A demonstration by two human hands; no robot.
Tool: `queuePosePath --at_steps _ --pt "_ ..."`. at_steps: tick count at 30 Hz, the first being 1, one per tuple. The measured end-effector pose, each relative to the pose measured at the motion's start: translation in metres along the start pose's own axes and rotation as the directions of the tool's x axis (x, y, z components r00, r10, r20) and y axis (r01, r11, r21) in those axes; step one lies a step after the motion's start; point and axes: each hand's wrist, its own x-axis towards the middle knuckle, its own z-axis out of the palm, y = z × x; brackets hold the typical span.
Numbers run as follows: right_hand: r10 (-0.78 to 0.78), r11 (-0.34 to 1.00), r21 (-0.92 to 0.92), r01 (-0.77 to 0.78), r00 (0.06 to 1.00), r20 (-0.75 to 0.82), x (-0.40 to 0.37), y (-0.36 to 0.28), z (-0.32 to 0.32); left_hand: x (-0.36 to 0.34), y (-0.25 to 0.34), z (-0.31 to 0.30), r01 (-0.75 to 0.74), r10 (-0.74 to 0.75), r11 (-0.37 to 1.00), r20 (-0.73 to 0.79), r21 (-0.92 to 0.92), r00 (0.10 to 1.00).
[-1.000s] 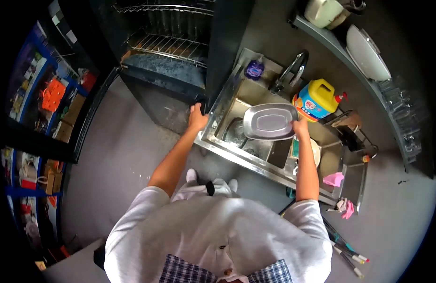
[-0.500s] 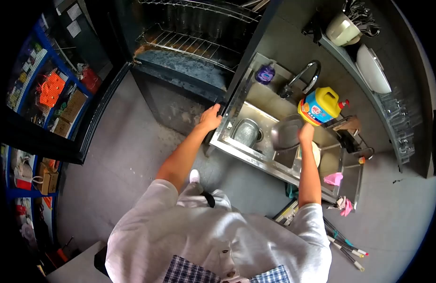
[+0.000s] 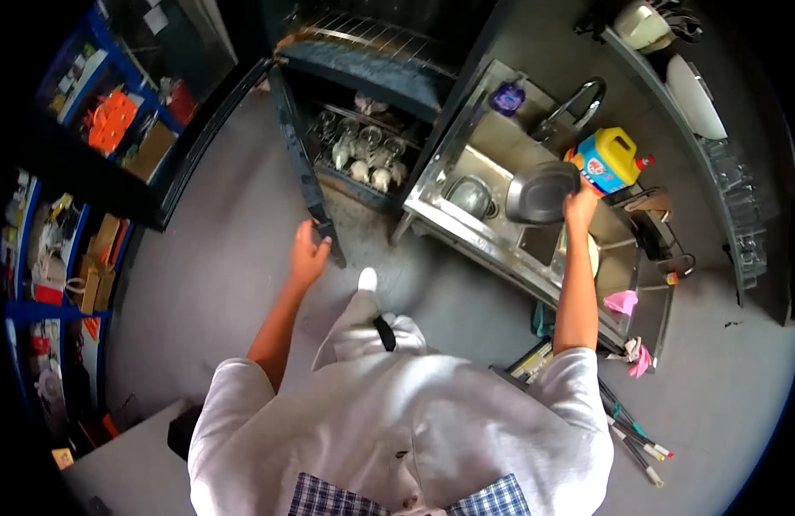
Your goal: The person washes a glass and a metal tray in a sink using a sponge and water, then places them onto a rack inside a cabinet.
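Observation:
My left hand [image 3: 310, 249] grips the free edge of the lower cabinet door [image 3: 301, 163], which stands swung open. Inside the lower compartment, several glasses and white items [image 3: 370, 159] show on a rack. Over the sink, my right hand [image 3: 580, 206] holds a dark grey pan-like dish [image 3: 542, 193] by its right end. Just beyond that hand is a yellow jug [image 3: 610, 161] with a blue label. A clear container [image 3: 470, 197] lies in the left basin of the metal sink [image 3: 466, 241].
A purple bottle [image 3: 506, 99] and a curved faucet [image 3: 578, 107] are at the sink's back. The wall shelf [image 3: 664, 95] on the right bears bowls and glasses. Another tall glass door [image 3: 204, 142] stands open at left. Poles [image 3: 629, 439] lie on the floor at lower right.
My left hand has moved left and toward me with the lower door, which was closed and now stands open, showing the glasses inside. The view has shifted; my right hand still holds the dish.

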Motion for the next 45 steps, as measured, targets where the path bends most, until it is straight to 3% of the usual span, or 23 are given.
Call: queuePosePath --at_steps 2,4,5,6,8,9,11,14,16,18,20,21,23,25,32,33,35,36,37,39,41,44,45 --pt "-0.039 0.987 0.155 0.040 0.999 -0.010 -0.013 -0.004 0.021 -0.016 -0.002 -0.035 0.110 -0.109 0.994 -0.046 0.010 0.993" --pt "-0.053 0.906 0.422 0.042 0.998 0.014 -0.024 0.010 0.062 -0.029 -0.017 -0.059 0.062 -0.052 0.997 -0.189 0.045 0.981" --pt "0.083 0.703 0.636 -0.320 0.924 0.374 -0.053 -0.035 0.034 -0.034 -0.030 -0.070 0.055 -0.029 0.994 -0.261 0.093 0.965" --pt "0.065 0.558 0.699 -0.446 0.864 0.499 -0.060 -0.028 0.064 -0.035 -0.038 -0.084 0.122 -0.108 0.992 -0.239 0.045 0.965" --pt "0.050 0.539 0.654 -0.531 0.795 0.605 -0.092 -0.055 0.086 -0.036 -0.050 -0.105 0.179 -0.170 0.984 -0.310 0.000 0.935" --pt "0.112 0.429 0.597 -0.678 0.696 0.710 -0.113 -0.092 0.082 -0.034 -0.060 -0.111 0.213 -0.202 0.977 -0.360 -0.008 0.911" --pt "0.007 0.227 0.490 -0.842 0.504 0.864 -0.142 -0.118 0.123 -0.033 -0.081 -0.122 0.291 -0.272 0.956 -0.444 -0.025 0.854" --pt "0.069 0.078 0.334 -0.939 0.339 0.938 -0.180 -0.171 0.176 -0.027 -0.106 -0.135 0.361 -0.338 0.929 -0.573 -0.078 0.747" --pt "0.009 -0.015 0.279 -0.960 0.279 0.960 -0.188 -0.201 0.221 -0.019 -0.128 -0.144 0.307 -0.293 0.947 -0.657 -0.097 0.695" --pt "0.039 -0.159 0.234 -0.959 0.231 0.972 -0.188 -0.260 0.237 -0.010 -0.144 -0.162 0.202 -0.283 0.959 -0.627 -0.199 0.726" --pt "-0.039 -0.181 0.212 -0.960 0.223 0.974 -0.183 -0.298 0.273 -0.008 -0.166 -0.173 0.189 -0.228 0.973 -0.679 -0.133 0.698" --pt "-0.019 -0.062 0.290 -0.955 0.292 0.956 -0.184 -0.304 0.304 -0.018 -0.184 -0.185 0.282 -0.332 0.943 -0.598 -0.179 0.730" --pt "-0.027 -0.059 0.427 -0.903 0.429 0.903 -0.186 -0.333 0.339 -0.019 -0.196 -0.193 0.291 -0.384 0.923 -0.660 -0.252 0.646" --pt "-0.045 -0.094 0.528 -0.844 0.533 0.845 -0.189 -0.353 0.369 -0.024 -0.215 -0.204 0.257 -0.253 0.961 -0.718 -0.106 0.648" --pt "-0.011 -0.239 0.483 -0.842 0.500 0.866 -0.210 -0.377 0.427 -0.051 -0.248 -0.237 0.457 -0.345 0.884 -0.797 -0.098 0.496" --pt "-0.032 -0.240 0.478 -0.845 0.499 0.866 -0.212 -0.372 0.433 -0.049 -0.250 -0.236 0.441 -0.291 0.896 -0.815 -0.049 0.500" --pt "-0.079 -0.219 0.482 -0.848 0.508 0.858 -0.213 -0.363 0.434 -0.079 -0.278 -0.260 0.633 -0.277 0.765 -0.828 0.116 0.487" --pt "-0.088 -0.198 0.501 -0.843 0.524 0.847 -0.214 -0.363 0.433 -0.084 -0.289 -0.259 0.507 -0.244 0.861 -0.846 0.036 0.474" --pt "-0.093 -0.176 0.520 -0.836 0.540 0.836 -0.215 -0.362 0.432 -0.122 -0.317 -0.281 0.620 -0.188 0.736 -0.797 0.273 0.574" --pt "-0.096 -0.164 0.538 -0.827 0.556 0.826 -0.214 -0.360 0.430 -0.138 -0.324 -0.289 0.659 -0.164 0.643 -0.770 0.390 0.616" --pt "-0.104 -0.160 0.535 -0.829 0.554 0.826 -0.213 -0.356 0.428 -0.079 -0.274 -0.254 0.591 -0.193 0.790 -0.847 0.166 0.496" --pt "-0.036 -0.087 0.588 -0.804 0.593 0.805 -0.214 -0.355 0.416 -0.081 -0.279 -0.248 0.666 -0.312 0.746 -0.885 -0.004 0.344" --pt "-0.010 -0.056 0.623 -0.780 0.624 0.781 -0.209 -0.357 0.409 -0.082 -0.283 -0.249 0.660 -0.350 0.751 -0.858 -0.017 0.376"
